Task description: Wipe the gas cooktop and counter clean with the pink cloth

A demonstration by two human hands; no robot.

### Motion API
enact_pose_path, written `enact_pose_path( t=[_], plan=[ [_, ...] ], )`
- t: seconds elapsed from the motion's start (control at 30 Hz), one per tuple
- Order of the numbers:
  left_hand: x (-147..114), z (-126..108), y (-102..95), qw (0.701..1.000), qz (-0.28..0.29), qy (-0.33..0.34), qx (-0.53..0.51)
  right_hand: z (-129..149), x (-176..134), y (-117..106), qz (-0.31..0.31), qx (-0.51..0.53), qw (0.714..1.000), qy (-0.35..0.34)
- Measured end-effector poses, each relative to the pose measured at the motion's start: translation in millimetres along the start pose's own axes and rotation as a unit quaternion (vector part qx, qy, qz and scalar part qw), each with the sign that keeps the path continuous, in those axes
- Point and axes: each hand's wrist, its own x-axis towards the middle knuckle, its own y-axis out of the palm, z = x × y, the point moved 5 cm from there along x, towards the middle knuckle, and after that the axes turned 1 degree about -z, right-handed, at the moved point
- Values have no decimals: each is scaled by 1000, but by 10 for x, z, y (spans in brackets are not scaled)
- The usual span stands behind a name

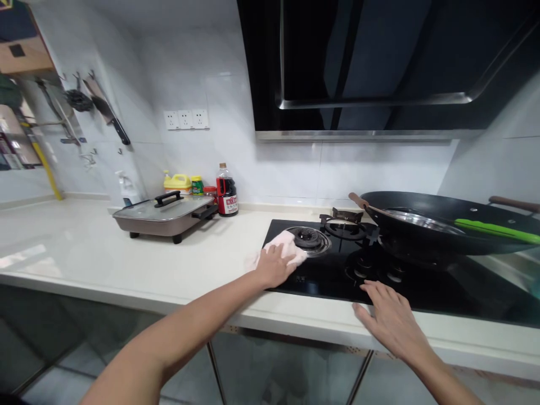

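Spanning the counter (84, 253), the black hob (422, 287) carries a wok (426, 225). Left hand (274, 265) presses a cloth (283, 247) against the left burner (311, 240); wiping appears incomplete, the right section unreached. Right hand (390, 315) rests flat, fingers spread, on the hob's front edge.

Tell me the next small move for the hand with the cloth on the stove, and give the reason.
Probably slide the cloth rightward around the left burner. The left hand presses it at the black cooktop's left edge, beside that burner; the right hand rests flat at the front edge, and the wok covers the right side.
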Motion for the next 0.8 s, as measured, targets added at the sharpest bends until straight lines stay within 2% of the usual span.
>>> enact_pose_path(
  t=[0.1, 0.2, 0.3, 0.43, 0.53, 0.63, 0.8],
  plan=[
    [-82, -352, -14, 998, 2, 68, -5, -3, -1, 7, 1, 2, 1000, -1],
    [-18, -663, 4, 994, -2, 108, -20, -8, -4, 6, 1, 6, 1000, -3],
    [184, -954, 71, 991, 0, 130, -43, -18, -6, 4, -2, 4, 1000, -4],
    [568, -1250, 205, 984, 41, 142, -96, -21, -8, 6, -12, -1, 1000, -13],
    [853, -1314, 251, 978, 59, 152, -127, -19, -12, 4, -16, -3, 1000, -17],
    [1087, -1282, 268, 973, 81, 161, -141, -13, -13, -11, -19, 0, 1000, -15],
    [1280, -1265, 272, 975, 113, 131, -138, 20, 3, -61, -26, 12, 999, -20]
  ],
)
